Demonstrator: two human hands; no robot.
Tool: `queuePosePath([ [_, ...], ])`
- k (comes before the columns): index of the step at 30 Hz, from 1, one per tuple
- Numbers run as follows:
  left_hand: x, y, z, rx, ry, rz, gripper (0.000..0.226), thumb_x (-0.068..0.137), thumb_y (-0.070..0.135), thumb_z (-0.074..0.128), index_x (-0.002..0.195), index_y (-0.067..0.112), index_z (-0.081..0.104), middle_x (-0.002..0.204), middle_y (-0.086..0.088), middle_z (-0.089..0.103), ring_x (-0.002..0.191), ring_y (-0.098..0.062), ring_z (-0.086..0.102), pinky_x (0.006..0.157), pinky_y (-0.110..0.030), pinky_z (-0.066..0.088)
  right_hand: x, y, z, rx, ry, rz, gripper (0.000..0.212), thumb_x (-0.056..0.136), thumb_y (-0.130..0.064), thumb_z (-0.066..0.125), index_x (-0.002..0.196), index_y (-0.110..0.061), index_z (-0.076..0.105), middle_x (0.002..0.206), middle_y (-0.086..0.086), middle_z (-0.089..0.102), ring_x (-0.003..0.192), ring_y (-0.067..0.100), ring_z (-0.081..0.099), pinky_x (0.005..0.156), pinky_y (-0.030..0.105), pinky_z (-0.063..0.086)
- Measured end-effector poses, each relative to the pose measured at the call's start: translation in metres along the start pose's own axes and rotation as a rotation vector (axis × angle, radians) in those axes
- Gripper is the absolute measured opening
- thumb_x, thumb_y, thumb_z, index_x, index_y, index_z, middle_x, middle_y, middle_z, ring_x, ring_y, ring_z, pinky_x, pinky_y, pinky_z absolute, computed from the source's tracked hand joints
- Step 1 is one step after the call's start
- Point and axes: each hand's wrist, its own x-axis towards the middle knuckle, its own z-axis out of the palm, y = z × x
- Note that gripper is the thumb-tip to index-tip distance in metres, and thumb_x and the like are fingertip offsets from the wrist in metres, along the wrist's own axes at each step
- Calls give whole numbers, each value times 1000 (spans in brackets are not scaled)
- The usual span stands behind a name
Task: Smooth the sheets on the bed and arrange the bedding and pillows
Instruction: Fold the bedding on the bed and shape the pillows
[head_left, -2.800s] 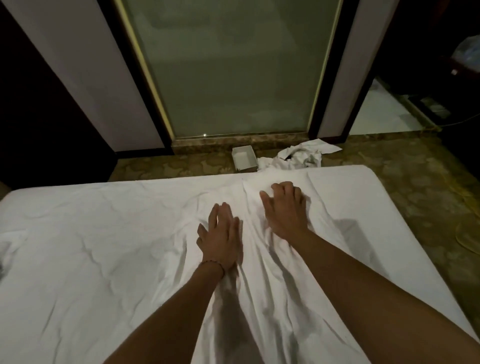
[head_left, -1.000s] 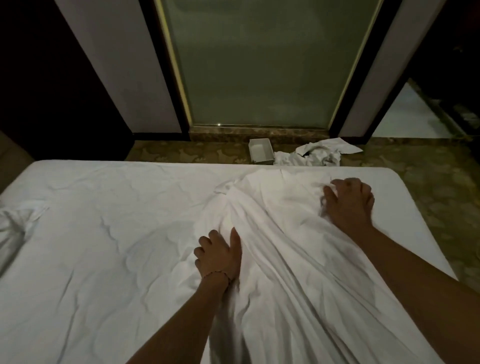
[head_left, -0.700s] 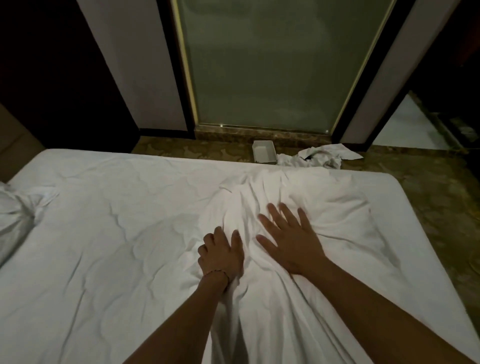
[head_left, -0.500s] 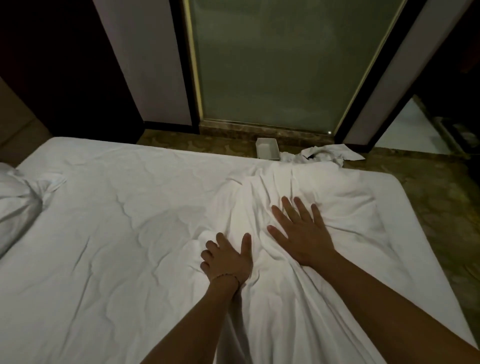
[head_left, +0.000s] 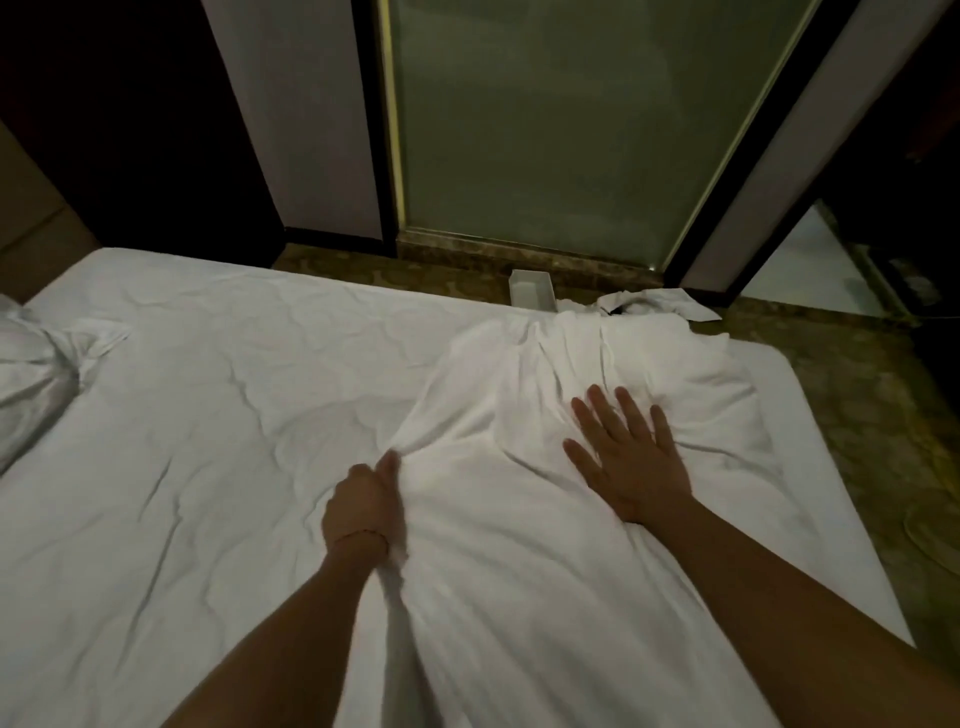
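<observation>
A wrinkled white fitted sheet covers the bed. A second white sheet lies bunched in long folds down the bed's middle and right side. My left hand grips the left edge of this bunched sheet, fingers curled into the cloth. My right hand lies flat on the same sheet, fingers spread and straight, pressing it down. A white pillow shows at the left edge, partly cut off.
Beyond the bed's far edge, a small white box and crumpled white cloth lie on the patterned floor. A frosted glass door stands behind them. The bed's right edge drops to the floor.
My right hand came back from the far right of the sheet and flattened near the middle. My left hand turned and closed on the sheet's fold. The view shifted left.
</observation>
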Motion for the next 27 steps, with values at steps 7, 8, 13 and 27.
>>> queuePosePath([
  [7, 7, -47, 5, -10, -25, -66, 63, 98, 64, 25, 111, 8, 51, 117, -20, 60, 108, -40, 58, 91, -47, 46, -3, -4, 11, -17, 37, 40, 71, 92, -71, -4, 156, -39, 0, 164, -13, -9, 151, 14, -10, 120, 49, -9],
  [8, 2, -40, 9, -59, -17, -75, 62, 98, 63, 27, 114, 8, 50, 120, -19, 57, 111, -40, 56, 93, -50, 46, -3, -3, 11, -14, 32, 45, 72, 92, -71, -4, 156, -40, 0, 163, -14, -9, 151, 14, -9, 120, 49, -8],
  [13, -42, -10, 16, -151, 12, -71, 62, 95, 66, 31, 135, 19, 41, 131, -12, 44, 120, -36, 45, 95, -54, 41, -7, 2, 1, -4, -10, 71, 76, 87, -73, -8, 155, -40, -9, 164, -13, -14, 150, 14, -15, 120, 46, -11],
  [27, -152, -32, 12, -189, -150, 30, 64, 93, 73, 22, 149, 42, 26, 156, -3, 28, 141, -31, 27, 111, -59, 26, -115, -65, -20, 58, -67, -91, 84, 79, -79, -14, 154, -42, -8, 162, -12, -20, 149, 17, -20, 120, 48, -10],
])
